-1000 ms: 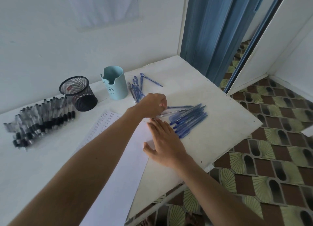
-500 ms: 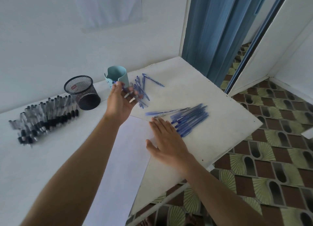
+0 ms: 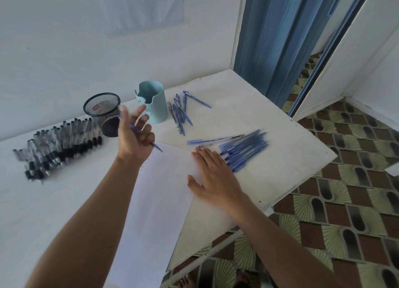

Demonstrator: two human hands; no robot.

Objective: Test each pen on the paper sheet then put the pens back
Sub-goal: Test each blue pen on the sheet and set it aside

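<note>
Left hand [image 3: 135,136]: raised above the white table [image 3: 269,115] at centre-left of the frame. It holds one blue translucent pen [image 3: 157,147] slantwise across the palm. The lower fingers curl round the barrel; the upper fingers are extended and spread, blurred. The pen tip points down-right, just over the top corner of the white paper sheet [image 3: 159,201]; whether it touches cannot be told.

Right hand [image 3: 216,175]: lies flat on the right edge of the sheet, fingers straight and close together, thumb out to the side.

Bundle of blue capped pens [image 3: 246,149]: on the table just right of the right fingertips.

Loose group of blue pens [image 3: 180,115]: beside the pale blue cylindrical cup [image 3: 152,102], upper centre.

Black wire-mesh cup [image 3: 103,112]: left of the blue cup, next to a row of clear pens with black grips [image 3: 58,143].
</note>
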